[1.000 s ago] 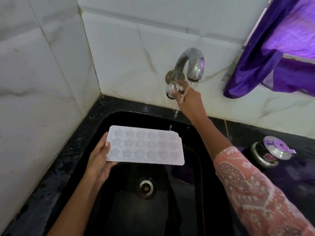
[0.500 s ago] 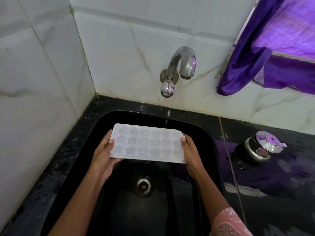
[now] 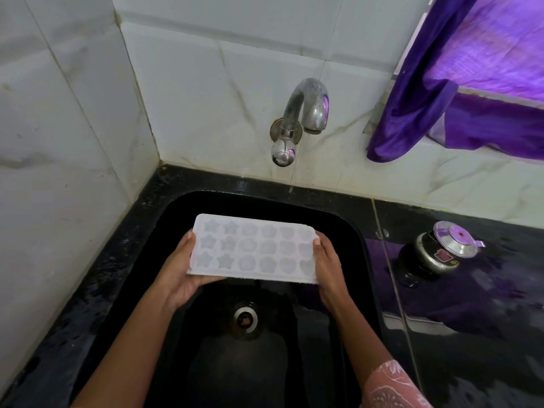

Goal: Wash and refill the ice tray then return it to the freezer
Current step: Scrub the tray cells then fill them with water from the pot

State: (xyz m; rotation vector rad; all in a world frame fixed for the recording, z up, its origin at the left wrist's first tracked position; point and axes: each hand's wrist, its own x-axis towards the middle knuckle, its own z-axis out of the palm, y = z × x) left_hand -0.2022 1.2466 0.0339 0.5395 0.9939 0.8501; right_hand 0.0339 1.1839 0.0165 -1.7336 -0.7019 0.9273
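Note:
A white ice tray (image 3: 253,248) with star and round moulds is held level over the black sink (image 3: 188,207), above the drain (image 3: 245,318). My left hand (image 3: 179,275) grips its left end, thumb on the rim and fingers underneath. My right hand (image 3: 326,266) grips its right end the same way. The moulds look full of water. The metal tap (image 3: 306,110) sticks out of the tiled wall behind the sink; only a few drops fall from it.
A black stone counter (image 3: 485,334) surrounds the sink. A small steel pot with a lid (image 3: 438,251) stands on it at the right. A purple curtain (image 3: 459,83) hangs at the upper right. White tiled walls close the left side and the back.
My right hand left the tap knob and came down to grip the tray's right end. The tray sank slightly toward me, over the sink.

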